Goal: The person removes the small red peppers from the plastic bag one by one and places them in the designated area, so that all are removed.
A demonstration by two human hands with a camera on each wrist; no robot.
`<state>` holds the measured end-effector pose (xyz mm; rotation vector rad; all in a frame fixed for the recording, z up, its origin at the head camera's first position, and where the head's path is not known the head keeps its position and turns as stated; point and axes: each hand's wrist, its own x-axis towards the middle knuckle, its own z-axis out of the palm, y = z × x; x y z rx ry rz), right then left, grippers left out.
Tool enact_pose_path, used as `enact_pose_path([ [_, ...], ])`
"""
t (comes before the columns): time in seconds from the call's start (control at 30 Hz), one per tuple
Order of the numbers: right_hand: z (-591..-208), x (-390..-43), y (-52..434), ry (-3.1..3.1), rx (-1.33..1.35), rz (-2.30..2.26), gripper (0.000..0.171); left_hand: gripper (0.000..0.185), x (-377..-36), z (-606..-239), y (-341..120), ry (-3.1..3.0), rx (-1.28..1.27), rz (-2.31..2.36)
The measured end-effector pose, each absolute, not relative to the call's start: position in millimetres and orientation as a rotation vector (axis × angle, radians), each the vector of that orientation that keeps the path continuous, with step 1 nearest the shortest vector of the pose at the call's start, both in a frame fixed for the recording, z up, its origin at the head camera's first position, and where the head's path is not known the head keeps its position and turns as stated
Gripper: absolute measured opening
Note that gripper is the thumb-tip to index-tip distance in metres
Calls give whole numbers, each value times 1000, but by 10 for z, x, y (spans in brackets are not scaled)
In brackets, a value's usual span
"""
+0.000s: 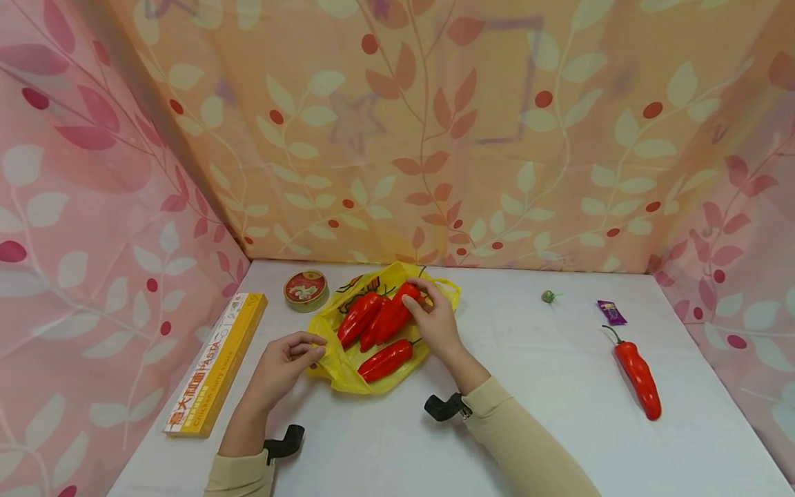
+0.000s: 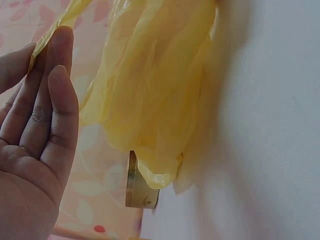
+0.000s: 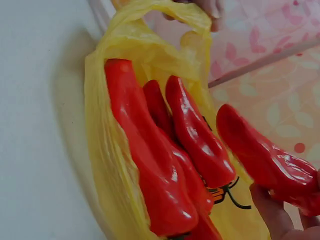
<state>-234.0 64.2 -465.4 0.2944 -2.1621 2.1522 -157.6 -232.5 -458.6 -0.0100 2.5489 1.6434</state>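
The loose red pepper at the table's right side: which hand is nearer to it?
Right. The right hand grips a pepper over the yellow bag, left of the loose red pepper. The left hand pinches the bag's far edge, farther away.

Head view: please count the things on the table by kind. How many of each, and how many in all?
Peppers: 5 (4 at the bag, 1 apart)
Bag: 1
Tin: 1
Pasta box: 1
Purple wrapper: 1
Small green thing: 1
Total: 10
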Motion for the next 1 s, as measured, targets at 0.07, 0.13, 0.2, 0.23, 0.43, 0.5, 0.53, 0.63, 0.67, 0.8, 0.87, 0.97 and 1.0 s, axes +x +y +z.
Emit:
enact_pose_path([
  [0.07,-4619,-2323,700,-2170,309,2213,39,33,-1574,-4586,-2326,2546,-12,1645],
  [0.13,-4579,-2302,769,-2189,306,2260,39,34,-1572,-4586,-2328,2547,-13,1644],
  [0.2,-4546,-2284,848,-2208,311,2297,40,34,-1568,-4587,-2330,2548,-15,1641],
  [0.23,-4533,-2276,891,-2228,315,2303,41,33,-1566,-4589,-2332,2547,-18,1641],
  [0.43,-4477,-2195,1212,-2388,362,2158,59,32,-1544,-4582,-2344,2548,-18,1639],
  [0.5,-4455,-2150,1338,-2428,349,2093,60,32,-1540,-4574,-2349,2557,-17,1638],
  [0.53,-4444,-2125,1402,-2445,337,2060,60,31,-1539,-4570,-2351,2558,-18,1638],
  [0.63,-4421,-2055,1590,-2512,293,1912,58,32,-1544,-4559,-2352,2557,-23,1643],
  [0.67,-4420,-2036,1652,-2532,278,1874,59,32,-1548,-4558,-2352,2553,-25,1645],
  [0.8,-4422,-1957,1862,-2582,220,1781,63,32,-1559,-4565,-2345,2544,-22,1649],
  [0.87,-4422,-1923,1954,-2571,179,1778,65,32,-1564,-4575,-2339,2541,-17,1653],
  [0.97,-4415,-1862,2105,-2554,121,1743,66,31,-1575,-4584,-2324,2540,-5,1658],
  [1.0,-4414,-1842,2161,-2550,103,1732,66,31,-1580,-4586,-2319,2539,-3,1659],
])
